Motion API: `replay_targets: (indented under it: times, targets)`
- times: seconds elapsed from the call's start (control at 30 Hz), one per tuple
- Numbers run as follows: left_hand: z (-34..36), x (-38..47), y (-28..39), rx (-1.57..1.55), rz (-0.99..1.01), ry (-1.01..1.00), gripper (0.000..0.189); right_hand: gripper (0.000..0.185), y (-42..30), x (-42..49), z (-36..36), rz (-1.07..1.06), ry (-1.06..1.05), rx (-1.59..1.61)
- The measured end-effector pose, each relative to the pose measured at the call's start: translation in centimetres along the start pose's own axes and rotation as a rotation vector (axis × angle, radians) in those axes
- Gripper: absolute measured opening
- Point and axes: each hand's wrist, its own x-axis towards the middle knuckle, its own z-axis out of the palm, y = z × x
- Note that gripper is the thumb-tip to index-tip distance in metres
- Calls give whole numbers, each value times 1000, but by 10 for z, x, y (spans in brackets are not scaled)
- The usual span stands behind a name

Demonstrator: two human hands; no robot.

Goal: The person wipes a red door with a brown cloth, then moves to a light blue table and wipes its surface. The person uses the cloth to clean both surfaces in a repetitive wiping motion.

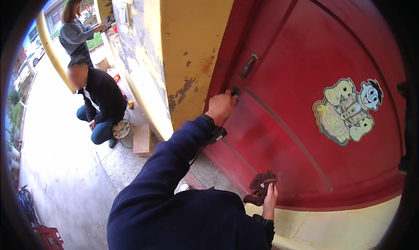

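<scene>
A red door (pixel 294 86) fills the right side of the view, with a cartoon sticker (pixel 348 111) on its upper panel. My left hand (pixel 222 105) is at the door's left edge, its fingers closed around a dark knob or lock part (pixel 235 91); the fingers hide most of it. Just above that hand a metal pull handle (pixel 249 66) is fixed to the door. Lower down, my right hand (pixel 270 199) grips a bunched dark red cloth (pixel 260 187) close in front of the door's lower part.
A yellow wall (pixel 193 47) with peeling paint adjoins the door. To the left, a person (pixel 103 99) sits low beside a round patterned stool (pixel 121 129) and a wooden box (pixel 141 139). Another person (pixel 73 34) stands farther back by a ledge. A red case (pixel 49 237) lies at lower left.
</scene>
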Motion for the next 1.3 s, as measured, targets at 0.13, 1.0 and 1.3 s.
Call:
replay_targets:
  times: [0.13, 1.0, 1.3]
  targets:
    - [29, -50, -22, -229, -75, -66, 42, 43, 9, -5, 11, -39, -22, -17]
    - [47, -358, 61, -1144, -262, -1194, 41, 39, 26, -145, -24, 99, -178, 423]
    - [48, -422, 88, -1409, -342, -1144, 20, 34, 48, -224, -64, 55, -223, 389]
